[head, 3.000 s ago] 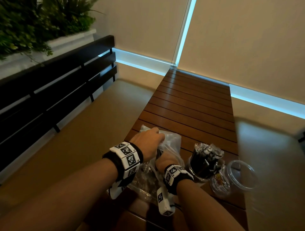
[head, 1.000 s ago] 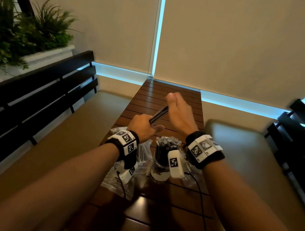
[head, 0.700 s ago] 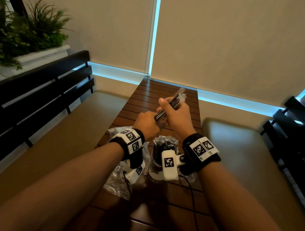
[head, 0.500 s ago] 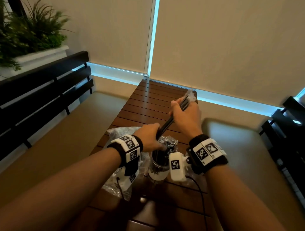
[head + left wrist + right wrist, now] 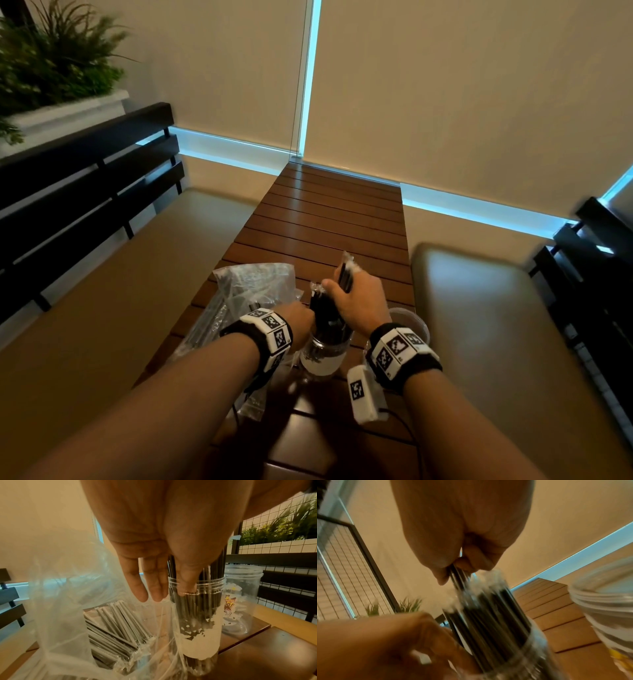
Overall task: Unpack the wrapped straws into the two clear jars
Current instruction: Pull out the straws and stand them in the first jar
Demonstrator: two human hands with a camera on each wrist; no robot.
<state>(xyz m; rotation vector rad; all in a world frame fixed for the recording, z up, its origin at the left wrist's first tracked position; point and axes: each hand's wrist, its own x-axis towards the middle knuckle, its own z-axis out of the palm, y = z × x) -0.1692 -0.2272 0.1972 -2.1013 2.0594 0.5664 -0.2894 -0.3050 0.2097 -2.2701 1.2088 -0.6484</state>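
Observation:
A clear jar (image 5: 323,358) (image 5: 199,639) packed with black wrapped straws stands on the slatted wooden table (image 5: 335,212). My right hand (image 5: 359,301) (image 5: 462,561) grips a small bundle of wrapped straws (image 5: 344,279) (image 5: 458,578), its lower end down among the straws in that jar. My left hand (image 5: 303,322) (image 5: 154,574) holds the jar at its rim, thumb on the near side. A second clear jar (image 5: 419,325) (image 5: 243,588) stands just right, mostly hidden by my right wrist. The plastic bag (image 5: 253,284) lies left, with more wrapped straws (image 5: 116,626) inside.
Beige bench cushions (image 5: 120,308) (image 5: 496,325) flank the narrow table on both sides, each with a black slatted backrest (image 5: 85,192). A planter with greenery (image 5: 51,68) sits behind the left bench. The table's far half is bare wood up to the wall.
Both hands held the straw bundle up above the table. The right hand has since lowered it into the full jar, and the left hand has let go and dropped to the jar's rim.

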